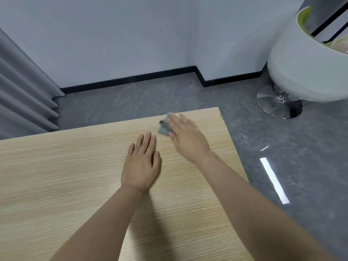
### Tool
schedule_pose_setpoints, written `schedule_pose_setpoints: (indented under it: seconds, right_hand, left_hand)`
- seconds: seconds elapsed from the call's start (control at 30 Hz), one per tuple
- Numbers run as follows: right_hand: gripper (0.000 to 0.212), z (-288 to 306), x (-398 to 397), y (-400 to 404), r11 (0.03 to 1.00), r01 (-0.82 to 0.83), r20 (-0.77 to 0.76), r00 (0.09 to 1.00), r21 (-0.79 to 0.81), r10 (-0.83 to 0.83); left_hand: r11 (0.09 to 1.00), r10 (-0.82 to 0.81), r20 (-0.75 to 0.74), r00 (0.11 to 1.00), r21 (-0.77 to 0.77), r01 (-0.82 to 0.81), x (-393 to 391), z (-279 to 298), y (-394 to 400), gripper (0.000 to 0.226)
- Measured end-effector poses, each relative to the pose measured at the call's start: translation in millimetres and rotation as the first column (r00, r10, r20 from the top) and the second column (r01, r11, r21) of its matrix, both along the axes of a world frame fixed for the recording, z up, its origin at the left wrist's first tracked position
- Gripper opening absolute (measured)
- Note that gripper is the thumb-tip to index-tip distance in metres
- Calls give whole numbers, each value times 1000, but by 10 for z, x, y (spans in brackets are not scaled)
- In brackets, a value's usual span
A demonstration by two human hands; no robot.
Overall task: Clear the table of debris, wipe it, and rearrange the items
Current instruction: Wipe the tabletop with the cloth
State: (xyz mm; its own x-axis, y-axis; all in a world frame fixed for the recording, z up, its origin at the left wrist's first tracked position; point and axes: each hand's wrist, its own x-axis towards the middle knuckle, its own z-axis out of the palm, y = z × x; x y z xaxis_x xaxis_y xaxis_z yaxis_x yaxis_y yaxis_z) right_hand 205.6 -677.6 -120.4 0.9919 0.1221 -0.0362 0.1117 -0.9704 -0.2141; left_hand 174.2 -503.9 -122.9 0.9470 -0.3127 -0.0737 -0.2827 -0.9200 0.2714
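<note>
A light wooden table (75, 176) fills the lower left of the head view. My right hand (186, 136) lies flat, fingers spread, pressing a small grey-green cloth (164, 127) onto the tabletop near its far right corner. Only the cloth's left part shows from under the fingers, and it is blurred. My left hand (142, 166) rests palm down on the wood just left of the right hand, fingers together, holding nothing.
The table's right edge (235, 153) drops to a dark grey floor. A white swivel chair (305, 72) on a chrome base (276, 102) stands at the far right. Grey curtains (22, 91) hang at the left, with a white wall behind.
</note>
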Motion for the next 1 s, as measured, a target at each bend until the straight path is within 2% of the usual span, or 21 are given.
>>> schedule_pose_setpoints:
  seconds: [0.07, 0.13, 0.23, 0.33, 0.43, 0.53, 0.6, 0.67, 0.73, 0.8, 0.9, 0.93, 1.0]
  right_hand:
    - [50, -42, -36, -377, 984, 176, 41, 984, -36, -175]
    - [50, -47, -120, -700, 927, 375, 13, 927, -1, -375]
    - [51, -26, -214, -719, 862, 506, -66, 862, 33, -503]
    - [53, -22, -368, -483, 925, 374, 1, 927, -59, -375]
    - [57, 74, -488, -508, 977, 196, -31, 980, -79, -199]
    - [60, 163, -440, -763, 992, -47, 20, 999, -117, 49]
    - [60, 147, -399, -875, 988, -133, -35, 991, -75, 131]
    - [58, 72, -382, -852, 996, -84, -66, 994, -24, 82]
    - [57, 1, -385, -790, 999, 0, -6, 1000, -36, 0]
    - [55, -21, -377, -816, 986, 165, 26, 986, 4, -166]
    - [53, -21, -357, -853, 889, 453, -37, 892, 71, -451]
    - [53, -29, -352, -810, 873, 484, -34, 875, 54, -483]
    - [53, -42, -374, -617, 911, 413, 43, 910, 6, -413]
  left_hand:
    - [1000, 1, -8, 1000, -3, -1, -5, 2, 4, 62]
    - [1000, -1, -10, 1000, -2, 1, -5, 9, 4, 61]
    - [1000, -4, -15, 1000, -4, 4, 0, 18, 5, 61]
    - [1000, -3, -12, 1000, 1, 3, -6, 16, 5, 62]
    - [1000, -5, -11, 1000, -4, 5, -4, 12, 6, 61]
    - [1000, -4, -12, 1000, -4, 4, -3, 10, 8, 61]
    - [1000, -6, -10, 1000, -4, 6, -2, 8, 8, 62]
    - [1000, -6, -11, 1000, -10, 6, -2, 9, 8, 62]
    - [1000, -4, -8, 1000, -14, 4, -2, 7, 9, 62]
    - [1000, -2, -9, 1000, -8, 2, -5, 9, 4, 62]
    - [1000, -3, -9, 1000, -3, 3, 3, 8, 6, 62]
    - [1000, -5, -9, 1000, 0, 5, 6, 9, 6, 62]
    - [1000, -6, -8, 1000, 2, 6, 1, 14, 4, 63]
